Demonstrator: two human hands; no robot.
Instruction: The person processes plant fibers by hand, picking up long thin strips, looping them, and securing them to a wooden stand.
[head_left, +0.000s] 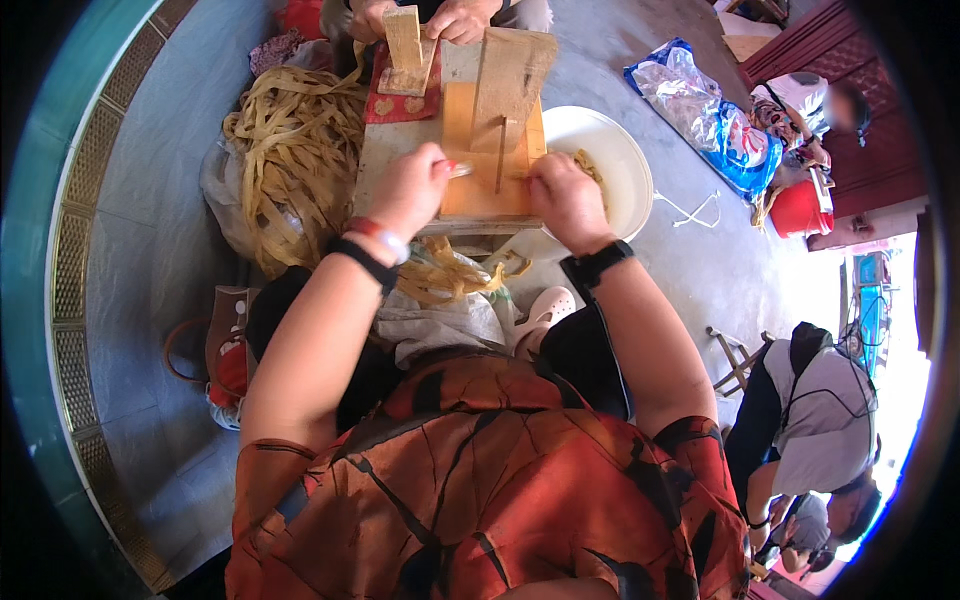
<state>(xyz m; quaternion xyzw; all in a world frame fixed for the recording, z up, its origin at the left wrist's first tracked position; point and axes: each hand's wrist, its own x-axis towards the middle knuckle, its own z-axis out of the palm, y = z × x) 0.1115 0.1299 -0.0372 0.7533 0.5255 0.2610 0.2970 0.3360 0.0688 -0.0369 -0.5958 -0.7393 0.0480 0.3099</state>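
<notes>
My left hand (415, 187) is closed, with a small shiny object (461, 170) at its fingertips. Motion blurs that object, and a red patch shows beside it. My right hand (568, 196) has its fingers curled at the right edge of an orange-brown wooden board (469, 196). A yellowish bit (519, 174) shows by those fingertips, too blurred to tell whether it is gripped. Between my hands a thin brown stick (501, 157) lies against the board, in front of an upright wooden plank (514, 82). A white bucket (634, 169) with yellowish pieces inside stands beside my right hand.
A heap of long tan strips (300, 150) fills a plastic bag on the left. Across the small table (397, 150), another person's hands (457, 19) hold a wooden block stand (405, 45). Other people, a red bucket (801, 208) and a plastic sack (697, 105) are at the right.
</notes>
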